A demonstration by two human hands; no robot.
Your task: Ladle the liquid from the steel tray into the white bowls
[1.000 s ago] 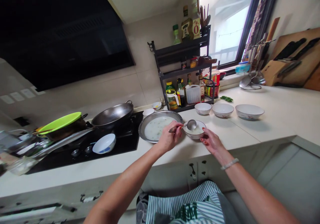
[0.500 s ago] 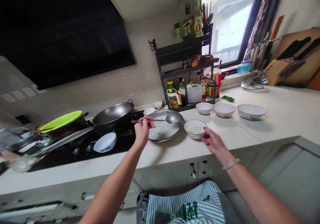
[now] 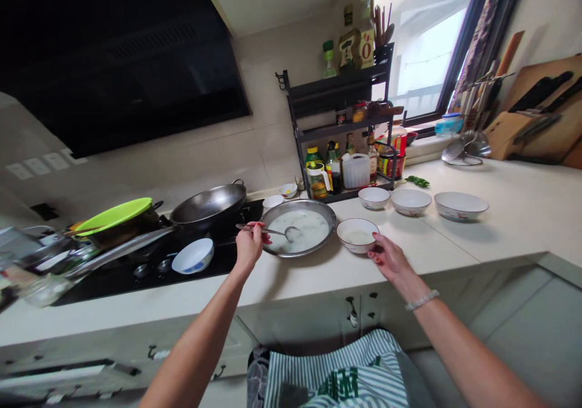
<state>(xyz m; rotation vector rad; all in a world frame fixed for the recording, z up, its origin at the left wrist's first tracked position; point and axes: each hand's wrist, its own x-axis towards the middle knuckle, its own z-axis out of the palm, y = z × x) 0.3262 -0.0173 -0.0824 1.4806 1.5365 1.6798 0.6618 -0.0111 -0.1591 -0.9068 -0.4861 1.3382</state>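
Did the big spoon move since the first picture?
Yes, the big spoon moved left, from over the held bowl into the metal basin, which stayed put.

Milky white liquid (image 3: 311,223), apparently flecked with dark green, is ringed by a silver-grey basin (image 3: 331,219). The white bowl (image 3: 356,249) beside it is rimmed with a thin reddish line. The cloth (image 3: 295,368) is striped white and grey-green, lettered in deeper green.
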